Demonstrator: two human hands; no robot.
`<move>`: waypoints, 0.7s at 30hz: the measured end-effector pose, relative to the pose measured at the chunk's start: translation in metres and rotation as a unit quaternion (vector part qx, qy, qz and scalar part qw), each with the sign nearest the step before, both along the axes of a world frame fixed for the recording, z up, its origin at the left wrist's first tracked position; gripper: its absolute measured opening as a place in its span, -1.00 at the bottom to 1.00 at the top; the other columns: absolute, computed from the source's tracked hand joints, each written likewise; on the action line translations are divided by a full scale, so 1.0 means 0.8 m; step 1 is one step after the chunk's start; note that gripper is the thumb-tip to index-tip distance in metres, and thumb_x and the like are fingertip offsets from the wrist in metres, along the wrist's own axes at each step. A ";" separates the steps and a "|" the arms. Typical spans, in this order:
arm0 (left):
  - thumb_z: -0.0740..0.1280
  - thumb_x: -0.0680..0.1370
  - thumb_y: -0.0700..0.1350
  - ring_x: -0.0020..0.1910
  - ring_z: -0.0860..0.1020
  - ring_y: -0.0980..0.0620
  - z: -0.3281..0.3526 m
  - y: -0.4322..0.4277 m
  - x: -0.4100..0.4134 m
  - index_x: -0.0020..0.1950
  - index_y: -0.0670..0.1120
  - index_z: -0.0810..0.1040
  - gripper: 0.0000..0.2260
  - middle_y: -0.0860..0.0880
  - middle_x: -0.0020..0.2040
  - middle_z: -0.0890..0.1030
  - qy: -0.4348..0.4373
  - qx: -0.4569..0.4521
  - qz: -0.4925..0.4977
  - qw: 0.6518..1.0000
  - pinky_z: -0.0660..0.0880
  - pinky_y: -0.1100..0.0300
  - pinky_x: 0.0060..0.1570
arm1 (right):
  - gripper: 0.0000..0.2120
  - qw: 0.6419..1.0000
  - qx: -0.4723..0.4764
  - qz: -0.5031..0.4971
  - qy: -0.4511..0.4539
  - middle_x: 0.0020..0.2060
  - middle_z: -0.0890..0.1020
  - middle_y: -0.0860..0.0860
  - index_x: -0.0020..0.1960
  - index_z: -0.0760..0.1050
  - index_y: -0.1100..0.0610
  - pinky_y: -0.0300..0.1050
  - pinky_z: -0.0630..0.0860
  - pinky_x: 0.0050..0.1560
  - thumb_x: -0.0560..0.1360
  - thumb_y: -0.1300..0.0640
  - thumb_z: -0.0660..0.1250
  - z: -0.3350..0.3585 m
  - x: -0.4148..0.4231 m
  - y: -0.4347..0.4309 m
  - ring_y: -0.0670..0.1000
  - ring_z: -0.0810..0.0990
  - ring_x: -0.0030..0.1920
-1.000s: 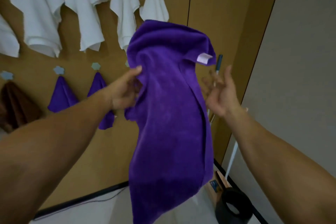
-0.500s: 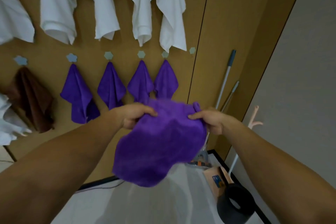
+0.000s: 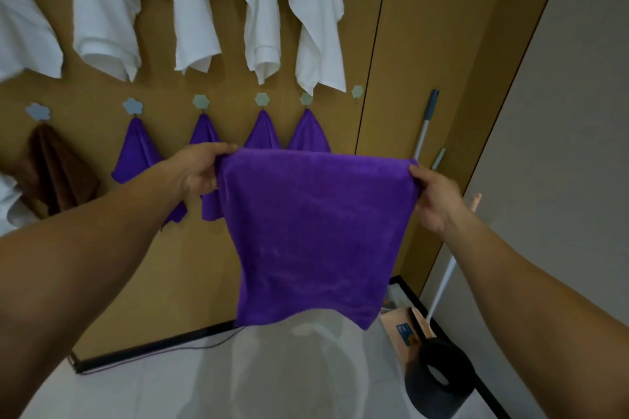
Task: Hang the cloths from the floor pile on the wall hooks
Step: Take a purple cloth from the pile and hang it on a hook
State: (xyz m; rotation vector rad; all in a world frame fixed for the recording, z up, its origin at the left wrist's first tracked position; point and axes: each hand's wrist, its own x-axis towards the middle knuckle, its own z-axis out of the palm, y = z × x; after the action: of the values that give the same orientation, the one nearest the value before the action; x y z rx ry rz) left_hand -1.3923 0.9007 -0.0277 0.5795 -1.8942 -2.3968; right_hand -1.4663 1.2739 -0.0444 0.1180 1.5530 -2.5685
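Left hand [image 3: 197, 168] and right hand [image 3: 434, 196] each pinch a top corner of the purple microfibre cloth [image 3: 316, 235], stretched flat in front of the tan wooden wall [image 3: 401, 27]. Empty pale hexagonal hook [image 3: 357, 91] sits above it, just right of four hung purple cloths [image 3: 308, 133].

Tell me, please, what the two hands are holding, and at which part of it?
A purple cloth, spread out flat. The left hand pinches its upper left corner and the right hand its upper right corner; the rest hangs free.
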 end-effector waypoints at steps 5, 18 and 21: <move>0.34 0.55 0.02 0.15 0.57 -0.07 -0.002 0.016 -0.014 0.29 -0.11 0.52 -0.64 -0.09 0.20 0.59 0.013 -0.057 0.059 0.997 0.53 -0.01 0.10 | -0.82 0.946 0.322 0.042 -0.011 0.01 0.65 0.23 -0.02 0.54 0.30 -0.08 0.55 -0.24 0.53 0.16 0.36 -0.036 0.006 -0.007 0.08 0.61 -0.22; 0.43 0.46 -0.07 -0.11 0.58 -0.06 -0.008 0.013 0.004 0.18 -0.16 0.57 -0.67 -0.15 0.11 0.62 -0.105 -0.191 0.051 0.975 0.54 0.08 -0.24 | -0.61 0.973 0.228 -0.019 0.008 0.04 0.59 0.11 0.22 0.47 0.28 -0.02 0.54 -0.02 0.54 0.02 0.35 0.007 -0.010 -0.002 0.05 0.57 -0.02; 0.42 0.47 -0.06 -0.07 0.57 -0.02 -0.004 0.012 0.007 0.27 -0.14 0.54 -0.61 -0.11 0.16 0.60 -0.117 -0.121 -0.007 0.986 0.54 0.04 -0.09 | -0.83 0.969 0.248 -0.011 0.018 -0.11 0.55 0.09 0.01 0.49 0.19 -0.10 0.45 -0.20 0.57 0.07 0.30 0.010 -0.015 0.004 -0.02 0.49 -0.24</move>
State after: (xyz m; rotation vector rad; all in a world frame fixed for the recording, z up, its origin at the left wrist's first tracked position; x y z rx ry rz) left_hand -1.3867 0.9105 -0.0306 0.8625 -2.2445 -2.1389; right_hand -1.4785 1.2768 -0.0361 0.1389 2.1818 -2.1465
